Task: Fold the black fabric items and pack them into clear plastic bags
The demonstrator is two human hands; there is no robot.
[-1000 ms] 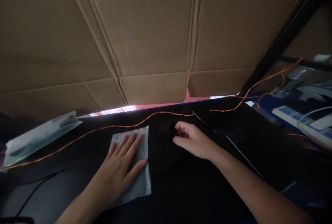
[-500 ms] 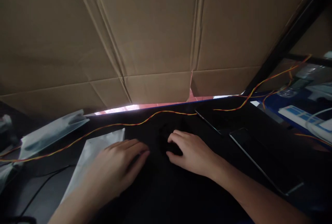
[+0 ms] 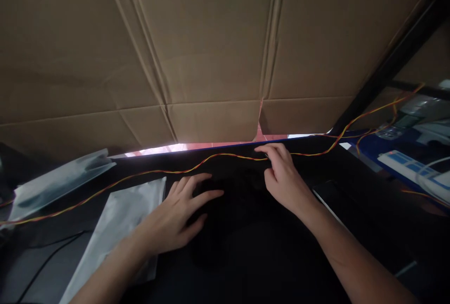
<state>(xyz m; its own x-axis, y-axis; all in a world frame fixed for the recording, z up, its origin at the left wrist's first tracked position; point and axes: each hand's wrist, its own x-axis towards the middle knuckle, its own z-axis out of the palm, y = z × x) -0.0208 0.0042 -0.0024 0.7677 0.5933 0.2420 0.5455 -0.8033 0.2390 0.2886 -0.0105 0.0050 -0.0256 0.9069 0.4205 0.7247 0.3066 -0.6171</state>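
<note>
My left hand (image 3: pixel 186 210) is open, fingers spread, over the dark mat (image 3: pixel 225 266). Its wrist lies across a translucent white plastic sleeve (image 3: pixel 123 215). Farther right, my right hand (image 3: pixel 283 172) is curled at the near side of the yellow-and-red twisted wire (image 3: pixel 221 155), index finger pointing left. Its thumb and fingers close about the edge of a dark phone (image 3: pixel 266 155), mostly hidden beneath the hand. Another dark phone (image 3: pixel 326 196) with a pale edge lies by the right forearm, which covers part of it.
A folded cardboard sheet (image 3: pixel 211 50) stands behind the dark surface. At the left are another translucent sleeve (image 3: pixel 63 179) and a black cable (image 3: pixel 45 264). A white-and-blue power strip (image 3: pixel 404 163) and a clear bottle (image 3: pixel 411 116) lie at the right, beyond a dark frame bar (image 3: pixel 383 67).
My right hand has moved away from me and rightward onto the dark phone near the wire. The left hand has shifted slightly right and its fingers have spread.
</note>
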